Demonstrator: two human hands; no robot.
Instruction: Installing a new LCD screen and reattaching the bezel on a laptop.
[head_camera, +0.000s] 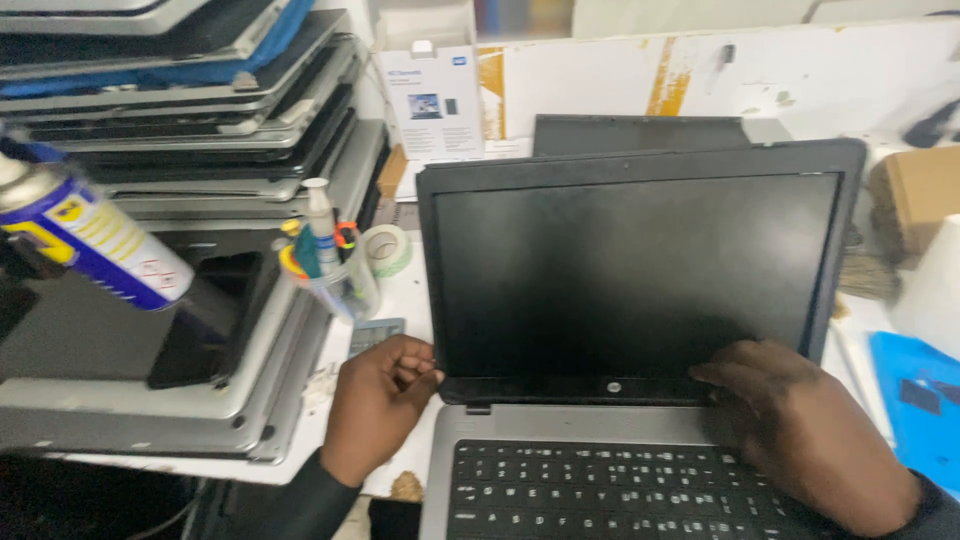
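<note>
Both hands (385, 400) (800, 420) on laptop (630, 270) — screen dark

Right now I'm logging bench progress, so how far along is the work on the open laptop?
Done: the laptop stands open, lid upright, screen dark. In hand: the left hand grips the lower left corner of the lid by the hinge, and the right hand rests on the lower right bezel and deck. Left: nothing looks taken apart; bezel and keyboard sit in place.

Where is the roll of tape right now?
In the head view, the tape roll lies left of the open laptop, beside the clear cup of pens.
</note>
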